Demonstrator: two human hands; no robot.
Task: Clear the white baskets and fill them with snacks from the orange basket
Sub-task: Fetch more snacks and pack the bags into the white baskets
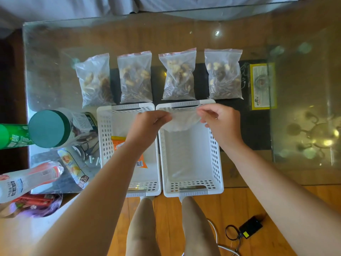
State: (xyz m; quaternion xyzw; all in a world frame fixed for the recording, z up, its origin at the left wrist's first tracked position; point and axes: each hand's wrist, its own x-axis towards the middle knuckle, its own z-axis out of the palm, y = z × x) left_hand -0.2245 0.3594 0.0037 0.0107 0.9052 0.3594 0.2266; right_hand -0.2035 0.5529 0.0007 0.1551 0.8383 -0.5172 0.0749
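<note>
Two white baskets sit side by side at the bench's (184,39) near edge: the left basket (105,137) holds an orange packet (118,143), the right basket (215,154) nothing else. Above the right one's far end, both hands pinch one clear bag (181,121) between them, left hand (149,122) and right hand (219,121) each gripping a top corner. Beyond lie four zip bags of nuts (135,78) in a row. To the left stand a green-lidded jar (49,128), a green can (13,135) and bottles; their labels are too blurred to read.

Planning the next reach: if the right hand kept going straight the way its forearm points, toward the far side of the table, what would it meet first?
Probably the third nut bag just beyond the right white basket; the right hand looks raised, so height is unclear.
</note>
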